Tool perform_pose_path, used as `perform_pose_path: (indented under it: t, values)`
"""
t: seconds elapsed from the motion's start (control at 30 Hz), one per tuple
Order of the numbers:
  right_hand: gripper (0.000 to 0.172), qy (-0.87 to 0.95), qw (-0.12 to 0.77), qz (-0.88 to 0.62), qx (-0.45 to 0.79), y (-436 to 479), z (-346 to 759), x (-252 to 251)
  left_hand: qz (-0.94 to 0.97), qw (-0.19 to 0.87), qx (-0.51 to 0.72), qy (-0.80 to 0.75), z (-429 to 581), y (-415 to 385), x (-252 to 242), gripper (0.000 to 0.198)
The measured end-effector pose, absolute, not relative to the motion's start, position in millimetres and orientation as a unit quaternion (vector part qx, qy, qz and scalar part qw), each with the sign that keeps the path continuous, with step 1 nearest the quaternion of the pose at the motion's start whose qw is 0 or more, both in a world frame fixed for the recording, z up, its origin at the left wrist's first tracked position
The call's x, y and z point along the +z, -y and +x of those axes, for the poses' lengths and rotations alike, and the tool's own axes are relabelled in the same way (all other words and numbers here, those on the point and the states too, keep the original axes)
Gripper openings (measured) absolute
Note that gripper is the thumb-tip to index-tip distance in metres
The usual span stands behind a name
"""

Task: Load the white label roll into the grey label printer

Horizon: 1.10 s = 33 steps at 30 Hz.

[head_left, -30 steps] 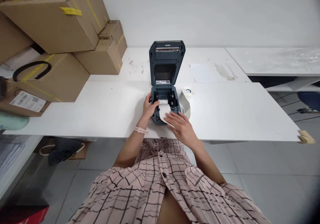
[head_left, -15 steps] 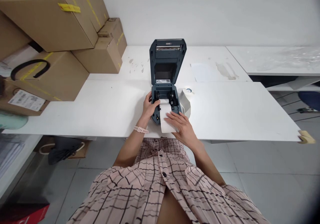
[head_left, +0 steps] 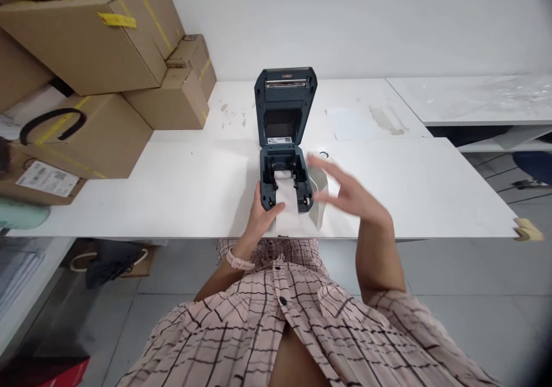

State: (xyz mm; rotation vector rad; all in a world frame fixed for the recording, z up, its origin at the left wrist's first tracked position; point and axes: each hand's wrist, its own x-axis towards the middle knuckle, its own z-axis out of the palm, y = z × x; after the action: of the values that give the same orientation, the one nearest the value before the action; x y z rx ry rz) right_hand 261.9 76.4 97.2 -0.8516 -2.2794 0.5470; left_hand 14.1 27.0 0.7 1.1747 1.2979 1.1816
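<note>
A dark grey label printer stands on the white table with its lid raised. From its inside a white label strip runs forward over the front edge. My left hand grips the printer's front left corner, its thumb pressing on the strip. Just right of the printer is my right hand, blurred by motion, fingers apart and holding nothing. Beneath and beside those fingers a loose curled length of pale paper lies against the printer's right side. Part of that paper is hidden by the hand.
Cardboard boxes are stacked at the left of the table. A black curved strap rests on one box. A white sheet lies behind, at right. Clear plastic covers part of the far right table.
My right hand has let go of the label strip and moved up and right. My left hand has slid toward the printer's front, its thumb now on the strip.
</note>
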Motion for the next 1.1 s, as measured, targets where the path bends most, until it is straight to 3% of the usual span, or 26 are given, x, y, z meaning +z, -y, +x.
perform_pose_path:
  t: [0.13, 0.23, 0.3, 0.4, 0.5, 0.67, 0.9, 1.1]
  values:
    - [0.073, 0.733, 0.505, -0.405, 0.211, -199.8, 240.6, 131.1, 0.458, 0.533, 0.468, -0.535, 18.6, 1.0, -2.0, 0.11]
    - [0.081, 0.678, 0.502, -0.429, 0.322, -273.8, 213.5, 145.0, 0.467, 0.54, 0.471, -0.518, 18.3, 6.3, -3.4, 0.112]
    - [0.086, 0.683, 0.494, -0.423, 0.333, -284.4, 202.6, 148.6, 0.464, 0.544, 0.479, -0.51, 14.3, 8.0, -5.8, 0.111]
    - [0.084, 0.697, 0.524, -0.406, 0.274, -237.5, 201.5, 141.2, 0.43, 0.543, 0.483, -0.535, 2.0, 11.2, -7.3, 0.097]
    - [0.067, 0.701, 0.54, -0.414, 0.214, -153.2, 207.3, 118.4, 0.404, 0.517, 0.501, -0.565, -11.5, 10.7, 0.8, 0.081]
    - [0.042, 0.761, 0.445, -0.454, 0.128, -59.5, 203.4, 64.5, 0.436, 0.454, 0.555, -0.544, -10.7, -11.9, 24.8, 0.075]
    - [0.047, 0.768, 0.41, -0.482, 0.096, -46.1, 189.8, 25.8, 0.447, 0.492, 0.535, -0.522, 21.3, -40.7, 18.4, 0.091]
    - [0.05, 0.729, 0.436, -0.521, 0.084, -44.5, 183.5, 11.5, 0.465, 0.448, 0.545, -0.535, 26.6, -42.2, 9.0, 0.086]
